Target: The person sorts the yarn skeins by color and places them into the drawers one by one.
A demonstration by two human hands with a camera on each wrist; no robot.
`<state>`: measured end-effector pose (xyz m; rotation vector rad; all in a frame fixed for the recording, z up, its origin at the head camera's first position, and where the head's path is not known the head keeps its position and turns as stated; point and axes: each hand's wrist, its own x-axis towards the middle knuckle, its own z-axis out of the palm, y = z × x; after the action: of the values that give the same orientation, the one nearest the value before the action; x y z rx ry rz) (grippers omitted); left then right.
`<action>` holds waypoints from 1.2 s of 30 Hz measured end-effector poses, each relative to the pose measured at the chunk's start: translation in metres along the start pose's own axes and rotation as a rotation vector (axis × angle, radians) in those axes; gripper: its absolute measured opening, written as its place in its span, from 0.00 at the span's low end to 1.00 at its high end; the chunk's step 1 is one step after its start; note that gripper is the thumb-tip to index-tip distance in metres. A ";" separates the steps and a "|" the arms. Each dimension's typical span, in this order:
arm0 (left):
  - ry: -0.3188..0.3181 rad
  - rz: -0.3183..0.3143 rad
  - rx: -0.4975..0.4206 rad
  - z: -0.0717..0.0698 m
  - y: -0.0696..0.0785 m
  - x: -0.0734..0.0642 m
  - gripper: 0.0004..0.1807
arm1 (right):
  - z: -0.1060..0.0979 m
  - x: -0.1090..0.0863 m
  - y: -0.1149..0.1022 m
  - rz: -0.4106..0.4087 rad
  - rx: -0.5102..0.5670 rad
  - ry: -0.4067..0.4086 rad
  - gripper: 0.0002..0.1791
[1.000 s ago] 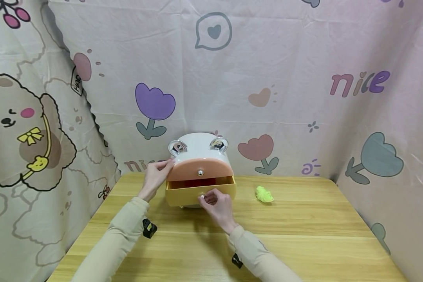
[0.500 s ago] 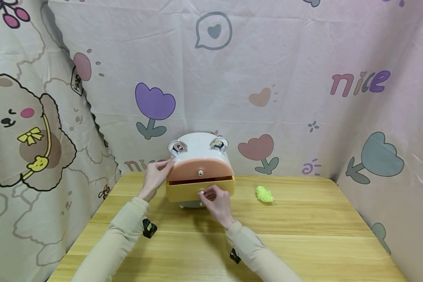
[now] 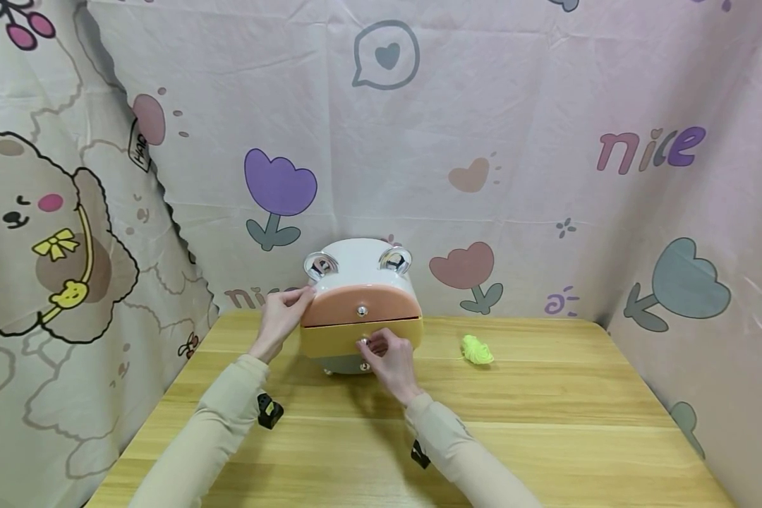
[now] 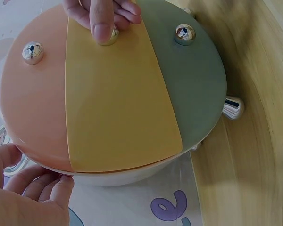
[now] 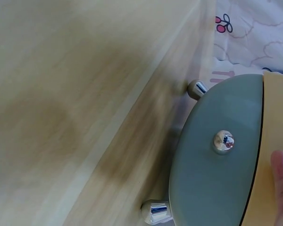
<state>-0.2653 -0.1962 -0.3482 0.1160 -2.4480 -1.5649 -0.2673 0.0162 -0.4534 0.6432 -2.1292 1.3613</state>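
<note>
A small drawer cabinet (image 3: 362,264) with a white body and round silver ears stands on the wooden table. Its front has an orange drawer (image 3: 336,307), a yellow drawer (image 3: 330,340) and a grey-green drawer (image 4: 191,84), each with a silver knob. The yellow front sits nearly flush, with a thin dark gap along its top. My right hand (image 3: 391,363) pinches the yellow drawer's knob (image 4: 111,37) between thumb and fingers. At the cabinet's upper left edge, my left hand (image 3: 279,321) grips the rim beside the orange drawer; its fingertips are partly hidden behind the edge.
A bundle of neon yellow yarn (image 3: 476,351) lies on the table (image 3: 546,395) to the right of the cabinet. Behind stands a printed cloth backdrop (image 3: 521,92). Black wrist devices (image 3: 269,411) show at both sleeves.
The yellow drawer has slid inward from partly open to almost closed, pushed by my right hand at its knob. My left hand has stayed at the cabinet's edge.
</note>
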 end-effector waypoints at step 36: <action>0.019 -0.010 -0.010 0.001 0.001 0.000 0.25 | 0.003 0.002 0.001 -0.009 -0.004 0.048 0.08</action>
<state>-0.2657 -0.1955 -0.3477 0.1411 -2.4286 -1.5735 -0.2700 0.0137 -0.4539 0.6116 -2.0885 1.3538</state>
